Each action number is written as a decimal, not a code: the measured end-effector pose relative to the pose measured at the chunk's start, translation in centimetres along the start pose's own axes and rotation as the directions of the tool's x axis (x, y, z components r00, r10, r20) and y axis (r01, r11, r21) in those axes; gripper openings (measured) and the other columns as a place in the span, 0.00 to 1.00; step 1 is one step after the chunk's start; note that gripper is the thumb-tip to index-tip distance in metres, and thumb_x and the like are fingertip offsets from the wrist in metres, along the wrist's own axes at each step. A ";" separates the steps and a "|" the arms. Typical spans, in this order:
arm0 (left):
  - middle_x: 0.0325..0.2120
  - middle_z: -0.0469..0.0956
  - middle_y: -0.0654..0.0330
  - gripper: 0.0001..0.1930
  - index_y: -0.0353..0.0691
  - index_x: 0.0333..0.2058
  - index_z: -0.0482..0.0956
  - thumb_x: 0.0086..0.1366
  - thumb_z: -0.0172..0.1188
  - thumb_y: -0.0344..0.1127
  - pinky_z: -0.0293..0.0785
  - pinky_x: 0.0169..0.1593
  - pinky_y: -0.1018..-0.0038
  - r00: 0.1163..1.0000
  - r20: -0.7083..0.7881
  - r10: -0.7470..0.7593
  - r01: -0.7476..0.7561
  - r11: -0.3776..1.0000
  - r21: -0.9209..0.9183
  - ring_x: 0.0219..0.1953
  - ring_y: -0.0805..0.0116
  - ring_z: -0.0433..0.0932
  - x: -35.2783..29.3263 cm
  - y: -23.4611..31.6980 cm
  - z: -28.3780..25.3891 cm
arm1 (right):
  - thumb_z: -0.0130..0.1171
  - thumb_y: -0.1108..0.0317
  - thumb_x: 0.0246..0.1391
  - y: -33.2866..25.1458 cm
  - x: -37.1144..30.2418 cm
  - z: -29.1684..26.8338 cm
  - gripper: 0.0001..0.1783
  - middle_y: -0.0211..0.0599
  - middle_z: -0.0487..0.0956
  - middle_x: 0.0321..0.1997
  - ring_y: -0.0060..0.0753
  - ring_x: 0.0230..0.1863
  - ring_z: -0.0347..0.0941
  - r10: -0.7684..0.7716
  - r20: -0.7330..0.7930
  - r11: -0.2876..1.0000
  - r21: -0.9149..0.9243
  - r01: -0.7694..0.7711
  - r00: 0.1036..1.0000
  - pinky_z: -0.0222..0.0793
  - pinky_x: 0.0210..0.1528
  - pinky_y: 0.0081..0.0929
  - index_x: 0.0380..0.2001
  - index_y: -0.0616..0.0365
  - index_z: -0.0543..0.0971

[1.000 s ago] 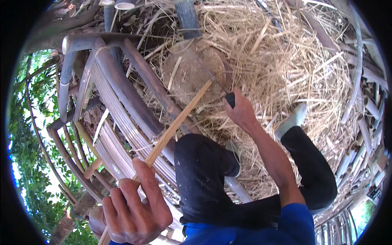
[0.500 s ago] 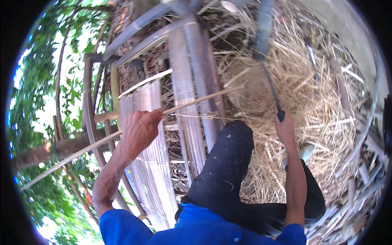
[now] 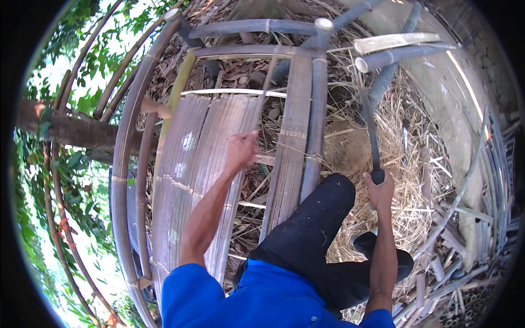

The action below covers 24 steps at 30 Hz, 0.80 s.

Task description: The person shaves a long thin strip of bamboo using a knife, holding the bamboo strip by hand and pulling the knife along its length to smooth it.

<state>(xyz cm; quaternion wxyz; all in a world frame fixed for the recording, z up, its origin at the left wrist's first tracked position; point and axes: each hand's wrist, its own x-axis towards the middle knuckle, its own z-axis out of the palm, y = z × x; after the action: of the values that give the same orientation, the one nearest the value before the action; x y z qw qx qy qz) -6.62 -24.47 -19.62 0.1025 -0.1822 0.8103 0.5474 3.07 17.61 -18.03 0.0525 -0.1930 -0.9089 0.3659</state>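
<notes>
- Black-handled knife (image 3: 373, 131), and the right hand (image 3: 381, 191) had it gripped!
- Left hand (image 3: 241, 152) blurred beside a thin strip (image 3: 266, 90); whether its fingers held it, I couldn't tell!

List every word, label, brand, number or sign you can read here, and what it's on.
No readable words, labels, brands, numbers or signs.
Blue shirt: one small mark, too small to read.
Knife and bench: no lettering that I can make out.

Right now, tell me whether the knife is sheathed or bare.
Bare: the knife blade shows uncovered beyond the black handle in the right hand.
</notes>
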 end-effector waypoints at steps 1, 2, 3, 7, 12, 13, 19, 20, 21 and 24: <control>0.11 0.74 0.56 0.21 0.33 0.44 0.86 0.71 0.57 0.48 0.71 0.21 0.65 1.000 -0.007 0.000 -0.001 1.000 -0.016 0.14 0.67 0.75 -0.1 0.4 0.8 | 0.74 0.61 0.50 -0.9 0.1 0.4 0.19 0.44 0.79 0.29 0.41 0.29 0.75 -0.053 -0.019 0.999 -0.004 0.053 0.998 0.72 0.37 0.38 0.36 0.63 0.78; 0.15 0.76 0.52 0.20 0.32 0.43 0.84 0.70 0.58 0.46 0.73 0.25 0.61 0.987 -0.034 0.157 -0.151 0.979 0.138 0.18 0.60 0.77 -0.6 0.7 1.5 | 0.74 0.59 0.49 -1.8 0.0 0.9 0.21 0.46 0.80 0.29 0.45 0.30 0.77 -0.056 -0.021 0.998 -0.002 0.056 0.998 0.72 0.38 0.40 0.36 0.64 0.79; 0.19 0.78 0.48 0.19 0.30 0.43 0.83 0.69 0.59 0.44 0.75 0.28 0.58 0.950 -0.039 0.310 -0.285 0.912 0.294 0.21 0.53 0.79 -1.0 0.7 1.5 | 0.74 0.59 0.49 -2.6 0.0 1.4 0.21 0.46 0.80 0.29 0.45 0.30 0.77 -0.063 -0.013 0.998 -0.014 0.063 0.998 0.72 0.38 0.40 0.36 0.64 0.79; 0.34 0.78 0.41 0.20 0.32 0.48 0.77 0.65 0.64 0.42 0.75 0.41 0.51 0.764 -0.070 0.641 -0.506 0.663 0.552 0.36 0.41 0.78 -7.9 -4.3 -0.1 | 0.75 0.54 0.47 -7.0 0.6 3.3 0.25 0.52 0.81 0.31 0.55 0.34 0.78 -0.068 0.072 0.992 -0.105 0.075 0.995 0.73 0.40 0.45 0.37 0.64 0.79; 0.32 0.78 0.45 0.15 0.37 0.39 0.77 0.64 0.65 0.43 0.77 0.34 0.50 0.957 0.026 0.290 -0.248 0.764 0.595 0.34 0.40 0.81 -20.1 -12.1 -1.6 | 0.72 0.55 0.49 -10.8 1.0 7.9 0.26 0.56 0.82 0.34 0.60 0.39 0.80 -0.212 0.185 0.970 -0.081 0.230 0.960 0.74 0.42 0.48 0.42 0.64 0.78; 0.31 0.79 0.46 0.14 0.39 0.37 0.77 0.64 0.65 0.43 0.77 0.32 0.50 0.972 0.048 0.229 -0.211 0.771 0.601 0.34 0.40 0.81 -21.7 -13.3 -1.9 | 0.72 0.55 0.49 -11.9 0.5 8.7 0.26 0.56 0.82 0.34 0.60 0.39 0.80 -0.211 0.182 0.971 -0.077 0.228 0.960 0.74 0.42 0.48 0.42 0.64 0.78; 0.27 0.81 0.47 0.09 0.38 0.36 0.78 0.71 0.55 0.37 0.74 0.28 0.53 0.982 0.001 0.187 -0.170 0.894 0.414 0.28 0.43 0.82 -24.7 -14.2 -0.5 | 0.74 0.54 0.49 -15.9 -2.5 13.0 0.26 0.53 0.81 0.32 0.57 0.36 0.80 -0.270 0.308 0.963 0.084 0.256 0.912 0.74 0.41 0.45 0.41 0.64 0.77; 0.19 0.77 0.51 0.13 0.35 0.36 0.79 0.75 0.51 0.38 0.70 0.25 0.58 0.987 -0.114 0.117 -0.064 0.921 0.385 0.20 0.53 0.78 -24.5 -14.8 -0.4 | 0.74 0.53 0.49 -16.7 -3.3 14.0 0.27 0.53 0.81 0.33 0.57 0.37 0.80 -0.291 0.326 0.956 0.078 0.282 0.899 0.74 0.40 0.46 0.40 0.64 0.76; 0.19 0.77 0.51 0.13 0.35 0.36 0.79 0.75 0.51 0.38 0.70 0.25 0.58 0.988 -0.099 0.116 -0.069 0.920 0.385 0.20 0.53 0.78 -24.3 -13.7 -0.5 | 0.74 0.52 0.49 -16.6 -4.1 14.7 0.27 0.54 0.81 0.33 0.57 0.37 0.80 -0.297 0.347 0.954 0.059 0.295 0.890 0.74 0.40 0.46 0.40 0.63 0.76; 0.15 0.70 0.60 0.17 0.32 0.42 0.82 0.77 0.51 0.42 0.65 0.23 0.69 0.993 -0.097 -0.063 0.060 0.998 -0.025 0.19 0.75 0.68 -23.0 -9.9 -1.0 | 0.73 0.52 0.50 -16.8 -5.8 17.2 0.27 0.55 0.80 0.33 0.61 0.38 0.79 -0.408 0.322 0.913 0.129 0.388 0.854 0.73 0.41 0.51 0.38 0.64 0.74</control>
<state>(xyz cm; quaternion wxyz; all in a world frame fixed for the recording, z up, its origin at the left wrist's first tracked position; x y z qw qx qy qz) 18.44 -24.51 -19.25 0.0774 -0.2349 0.8023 0.5433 -0.86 -6.79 -18.71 -0.0261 0.0674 -0.9129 0.4018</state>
